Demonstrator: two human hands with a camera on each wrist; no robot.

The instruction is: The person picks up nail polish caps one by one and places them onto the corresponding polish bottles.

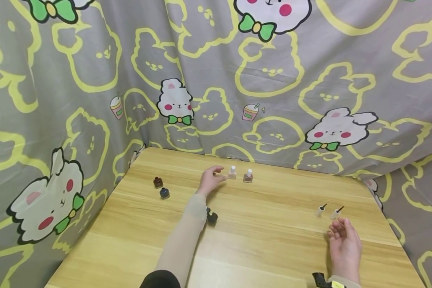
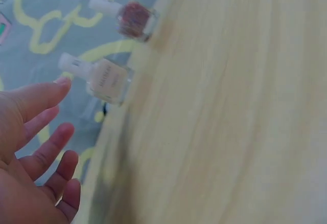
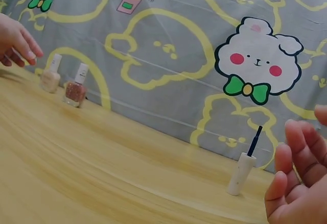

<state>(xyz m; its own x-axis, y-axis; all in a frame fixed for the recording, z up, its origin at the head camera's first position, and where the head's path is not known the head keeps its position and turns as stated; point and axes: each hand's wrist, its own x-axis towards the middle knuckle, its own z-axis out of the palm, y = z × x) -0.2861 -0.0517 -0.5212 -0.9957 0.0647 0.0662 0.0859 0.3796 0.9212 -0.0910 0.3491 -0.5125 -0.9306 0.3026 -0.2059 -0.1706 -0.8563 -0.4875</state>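
My left hand (image 1: 210, 181) reaches to the back of the table, fingers relaxed and holding nothing. Just right of its fingertips stands a cream nail polish bottle (image 2: 109, 81) with a white cap; beside that is a reddish-pink nail polish bottle (image 2: 134, 20), also white-capped. At the right side my right hand (image 1: 345, 246) is raised palm up with loosely bent fingers and nothing in it. Close beyond its fingers, two white nail polish caps (image 1: 320, 211) stand on end, their dark brushes pointing up. One white cap (image 3: 241, 174) shows in the right wrist view.
Two open nail polish bottles stand at the left, a dark brown-red bottle (image 1: 158, 183) and a dark blue bottle (image 1: 164, 193). The wooden table (image 1: 259, 224) meets a patterned grey curtain (image 1: 216, 72) along its back and sides.
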